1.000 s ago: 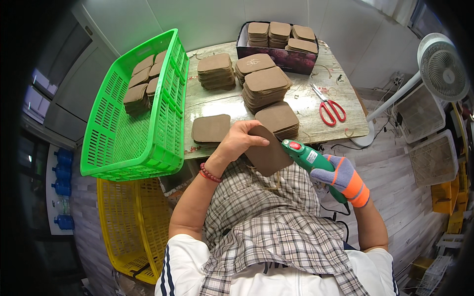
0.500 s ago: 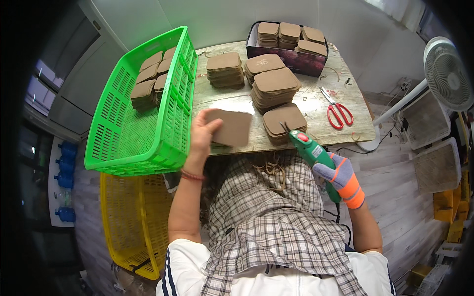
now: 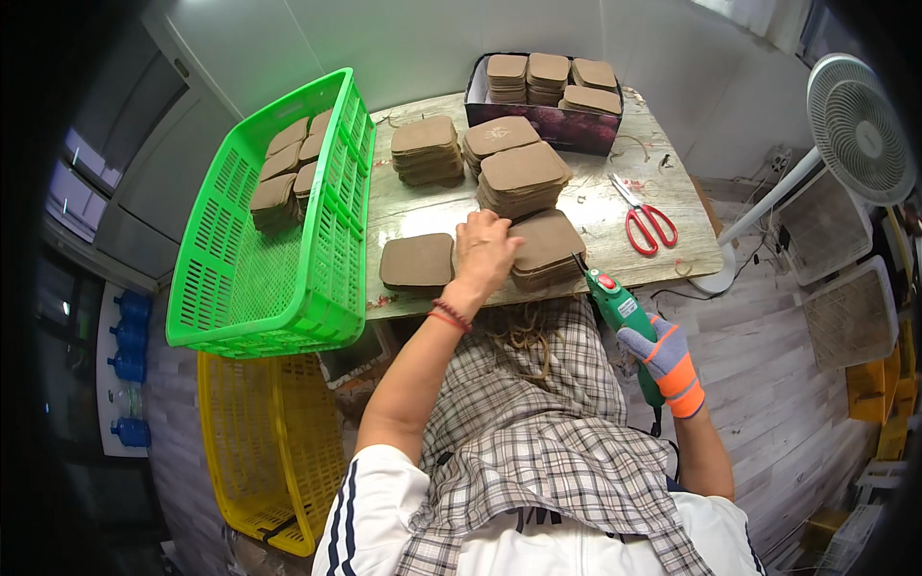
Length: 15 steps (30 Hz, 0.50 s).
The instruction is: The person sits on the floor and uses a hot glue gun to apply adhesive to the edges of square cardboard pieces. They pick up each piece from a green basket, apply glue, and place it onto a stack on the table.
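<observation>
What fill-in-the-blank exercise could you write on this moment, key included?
1. The right hand, in a grey-and-orange glove, grips a corded, plastic-cased tool coloured mainly ____.
2. The steel-bladed scissors have handles coloured ____.
3. The slatted green plastic crate stands on the person's ____ side.
4. The round-headed white fan stands on the person's ____ side.

Missing words: green; red; left; right.

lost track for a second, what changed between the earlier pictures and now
Left hand carried a brown piece leftward, let it go beside the green crate, then moved right toward the front right stack. Right hand still holds the green tool; scissors stayed put.
</observation>
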Available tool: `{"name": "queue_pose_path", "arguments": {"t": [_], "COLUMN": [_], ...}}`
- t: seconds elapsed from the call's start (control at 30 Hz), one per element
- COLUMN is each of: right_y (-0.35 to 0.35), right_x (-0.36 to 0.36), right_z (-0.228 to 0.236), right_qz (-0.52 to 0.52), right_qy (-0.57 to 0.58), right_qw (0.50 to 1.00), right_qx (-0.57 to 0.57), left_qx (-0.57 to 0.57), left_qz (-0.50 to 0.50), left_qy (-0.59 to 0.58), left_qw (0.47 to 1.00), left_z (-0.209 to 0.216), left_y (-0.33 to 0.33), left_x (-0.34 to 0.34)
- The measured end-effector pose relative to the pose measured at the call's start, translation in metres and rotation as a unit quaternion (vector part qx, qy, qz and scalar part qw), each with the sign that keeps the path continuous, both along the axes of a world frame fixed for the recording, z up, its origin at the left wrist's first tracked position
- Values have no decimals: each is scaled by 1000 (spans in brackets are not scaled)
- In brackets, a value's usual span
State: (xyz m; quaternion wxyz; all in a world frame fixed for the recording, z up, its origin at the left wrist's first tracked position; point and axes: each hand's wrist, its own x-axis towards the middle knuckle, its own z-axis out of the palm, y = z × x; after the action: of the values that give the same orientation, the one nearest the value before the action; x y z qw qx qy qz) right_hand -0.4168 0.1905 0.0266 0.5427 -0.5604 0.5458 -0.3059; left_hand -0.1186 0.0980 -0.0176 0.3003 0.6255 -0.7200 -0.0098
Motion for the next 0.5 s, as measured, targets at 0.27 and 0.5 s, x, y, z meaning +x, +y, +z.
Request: {"name": "queue_pose_path", "arguments": {"t": [0.27,0.5], "right_y": [6,6], "right_x": [-6,-8], "right_z": [1,3], "right_qz": [-59,-73], "right_qy": [-29,-33], "right_qw": [997,997], "right_qx": [31,14], "left_qx": [12,97], "left_qz": [9,-56], "left_qy": [36,578], "left_qw": [999,808], "left_z": [8,26], "left_y": [-8,5], "left_x": [-26,-34]}}
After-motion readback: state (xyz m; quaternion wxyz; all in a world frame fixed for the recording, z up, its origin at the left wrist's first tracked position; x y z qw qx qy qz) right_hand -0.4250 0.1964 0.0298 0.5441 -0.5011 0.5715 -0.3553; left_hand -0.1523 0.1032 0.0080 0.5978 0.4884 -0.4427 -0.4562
